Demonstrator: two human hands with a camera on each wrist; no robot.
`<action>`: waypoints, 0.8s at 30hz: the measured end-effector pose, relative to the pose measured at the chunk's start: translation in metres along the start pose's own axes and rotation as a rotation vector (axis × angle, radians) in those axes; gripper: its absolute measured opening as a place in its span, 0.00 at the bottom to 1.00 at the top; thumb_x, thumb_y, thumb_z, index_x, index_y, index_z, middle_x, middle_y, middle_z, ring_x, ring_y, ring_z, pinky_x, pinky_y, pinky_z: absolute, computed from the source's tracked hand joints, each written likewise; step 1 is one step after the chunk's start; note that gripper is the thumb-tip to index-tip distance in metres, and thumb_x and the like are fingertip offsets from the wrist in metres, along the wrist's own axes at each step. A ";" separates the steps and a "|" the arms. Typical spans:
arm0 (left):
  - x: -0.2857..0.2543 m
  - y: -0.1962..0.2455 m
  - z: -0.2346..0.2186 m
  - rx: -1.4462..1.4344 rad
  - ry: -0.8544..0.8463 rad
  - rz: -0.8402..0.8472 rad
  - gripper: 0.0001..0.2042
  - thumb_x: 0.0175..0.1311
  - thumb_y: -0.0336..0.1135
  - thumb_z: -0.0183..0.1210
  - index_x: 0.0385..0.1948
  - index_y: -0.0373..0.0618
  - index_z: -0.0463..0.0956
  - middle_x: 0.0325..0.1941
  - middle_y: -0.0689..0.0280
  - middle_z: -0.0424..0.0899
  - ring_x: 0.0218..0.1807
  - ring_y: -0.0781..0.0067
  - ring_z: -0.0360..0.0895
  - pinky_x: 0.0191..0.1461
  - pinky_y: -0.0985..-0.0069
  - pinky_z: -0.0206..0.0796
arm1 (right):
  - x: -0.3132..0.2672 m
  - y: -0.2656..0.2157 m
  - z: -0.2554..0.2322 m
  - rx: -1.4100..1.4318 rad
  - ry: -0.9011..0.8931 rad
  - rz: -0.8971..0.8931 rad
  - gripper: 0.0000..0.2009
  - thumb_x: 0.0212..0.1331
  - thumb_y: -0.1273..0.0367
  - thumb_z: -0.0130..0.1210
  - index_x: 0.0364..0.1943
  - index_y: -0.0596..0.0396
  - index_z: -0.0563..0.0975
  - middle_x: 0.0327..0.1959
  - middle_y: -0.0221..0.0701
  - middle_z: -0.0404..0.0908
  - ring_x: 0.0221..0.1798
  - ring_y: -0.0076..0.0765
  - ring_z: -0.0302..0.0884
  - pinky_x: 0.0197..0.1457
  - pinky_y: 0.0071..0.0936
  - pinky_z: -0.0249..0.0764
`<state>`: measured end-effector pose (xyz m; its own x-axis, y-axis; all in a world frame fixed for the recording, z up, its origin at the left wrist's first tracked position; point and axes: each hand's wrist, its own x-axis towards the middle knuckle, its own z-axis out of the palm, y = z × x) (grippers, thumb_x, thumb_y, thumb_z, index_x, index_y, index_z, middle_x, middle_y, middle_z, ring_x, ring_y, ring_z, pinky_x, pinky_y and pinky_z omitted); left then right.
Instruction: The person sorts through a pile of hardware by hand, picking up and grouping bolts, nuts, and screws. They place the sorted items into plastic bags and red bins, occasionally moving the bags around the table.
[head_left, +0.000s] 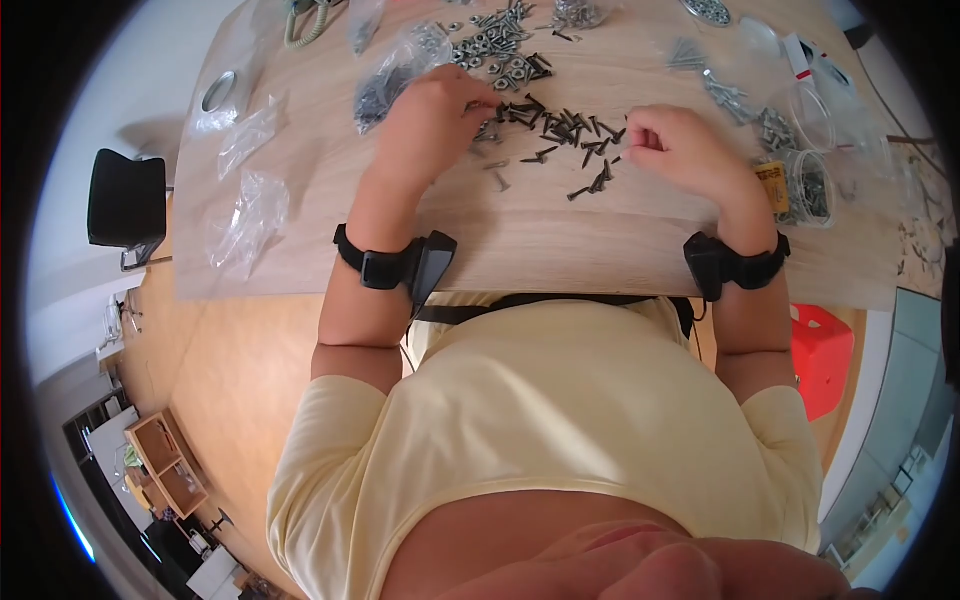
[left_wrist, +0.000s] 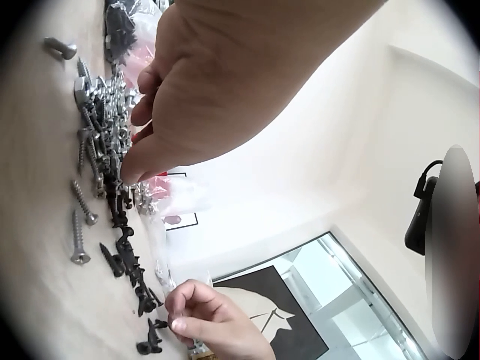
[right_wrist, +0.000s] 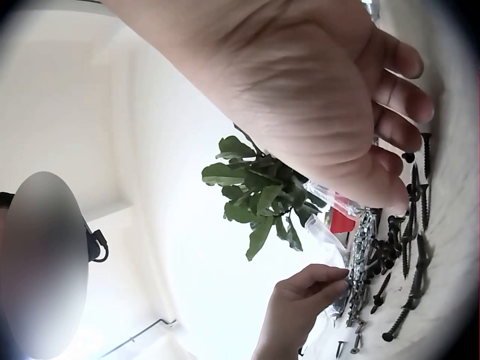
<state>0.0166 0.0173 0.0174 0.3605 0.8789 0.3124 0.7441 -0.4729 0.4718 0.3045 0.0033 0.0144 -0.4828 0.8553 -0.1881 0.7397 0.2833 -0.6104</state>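
Note:
Black screws (head_left: 565,128) lie in a loose spread on the wooden table between the hands. My left hand (head_left: 430,115) reaches to the left end of this spread, where it meets silver screws and nuts (head_left: 490,45). In the left wrist view its thumb and fingertips are right at the mixed silver screws (left_wrist: 94,112) and black ones. My right hand (head_left: 685,150) is at the right end, fingers bent and thumb near the index finger. Black screws (right_wrist: 416,274) lie by its fingertips in the right wrist view. I cannot tell whether either hand pinches a screw.
A plastic bag of dark screws (head_left: 385,95) lies beside the left hand, with crumpled clear bags (head_left: 250,215) further left. Right of the right hand are a clear tub of screws (head_left: 815,190) and silver screw piles (head_left: 728,98). A coiled phone cord (head_left: 305,35) is at the back left.

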 end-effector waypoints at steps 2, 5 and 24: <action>-0.001 0.001 0.004 0.013 -0.060 0.078 0.06 0.50 0.32 0.63 0.29 0.43 0.81 0.28 0.62 0.76 0.33 0.61 0.74 0.38 0.70 0.66 | -0.002 0.007 0.007 -0.040 0.115 -0.102 0.11 0.46 0.69 0.61 0.32 0.56 0.73 0.29 0.34 0.74 0.30 0.33 0.71 0.33 0.28 0.68; -0.001 0.005 0.007 0.073 -0.062 0.050 0.07 0.49 0.33 0.64 0.28 0.43 0.81 0.28 0.62 0.75 0.36 0.60 0.74 0.40 0.68 0.66 | -0.004 0.008 0.013 -0.107 0.242 -0.178 0.18 0.42 0.70 0.65 0.38 0.55 0.71 0.36 0.32 0.71 0.33 0.28 0.69 0.35 0.23 0.68; 0.003 -0.009 0.024 0.074 0.005 0.178 0.07 0.50 0.33 0.63 0.30 0.44 0.82 0.29 0.62 0.77 0.36 0.59 0.74 0.40 0.68 0.67 | 0.011 -0.006 0.020 0.159 0.217 -0.087 0.08 0.52 0.73 0.60 0.36 0.57 0.75 0.23 0.22 0.71 0.25 0.15 0.64 0.28 0.15 0.63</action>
<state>0.0244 0.0252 -0.0056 0.4876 0.7813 0.3895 0.7080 -0.6150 0.3472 0.2851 0.0025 0.0001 -0.4175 0.9082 0.0292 0.6088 0.3034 -0.7331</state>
